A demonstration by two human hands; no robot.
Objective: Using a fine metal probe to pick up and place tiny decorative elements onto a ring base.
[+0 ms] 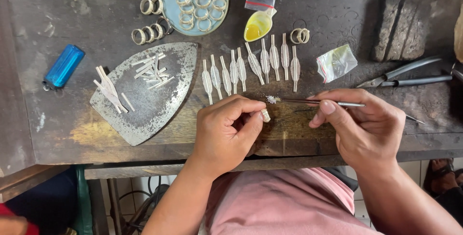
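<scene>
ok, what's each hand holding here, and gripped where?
Left hand pinches a small pale metal piece at its fingertips, by its lower end. Right hand holds thin tweezers mid-shaft between thumb and fingers, tips pointing left.

Even, soft daylight; sharp throughout, faint shadows, perhaps slight stretching at the edges.

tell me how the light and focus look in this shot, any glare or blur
Head view: soft, even light from above, with only faint shadows under the left hand and right hand; mild glare on the yellow spoon and the blue lighter; the bench and the row of metal pieces are sharp; the tweezers tip looks slightly soft; edges bend a little.
</scene>
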